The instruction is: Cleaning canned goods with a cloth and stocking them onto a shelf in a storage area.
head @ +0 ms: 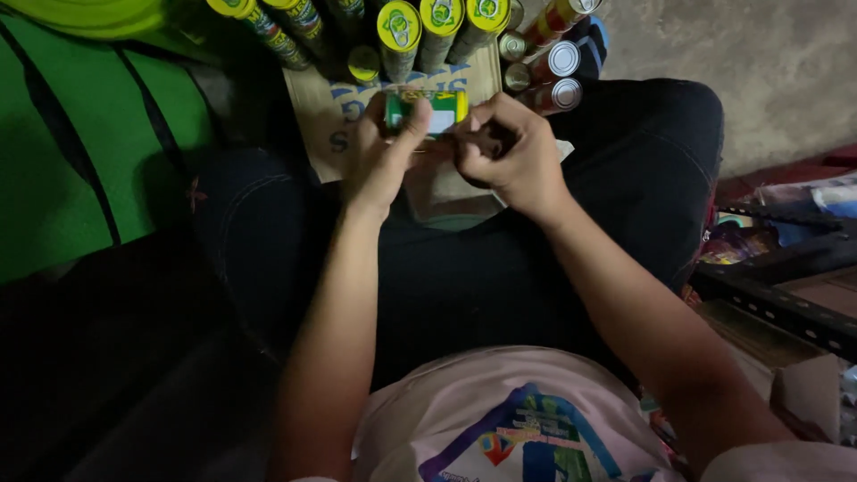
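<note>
I sit with my knees apart and both hands raised in front of me. My left hand grips a small green can with a white patch on its label, thumb across its left end. My right hand closes on the same can from the right, fingers curled over its lower edge. Under the hands a flat piece of brown cardboard lies on my lap.
Several tall tubes with yellow lids stand in a row beyond the cardboard. Several cans with silver ends lie to their right. A green sack fills the left. A dark metal rack with packets stands at the right.
</note>
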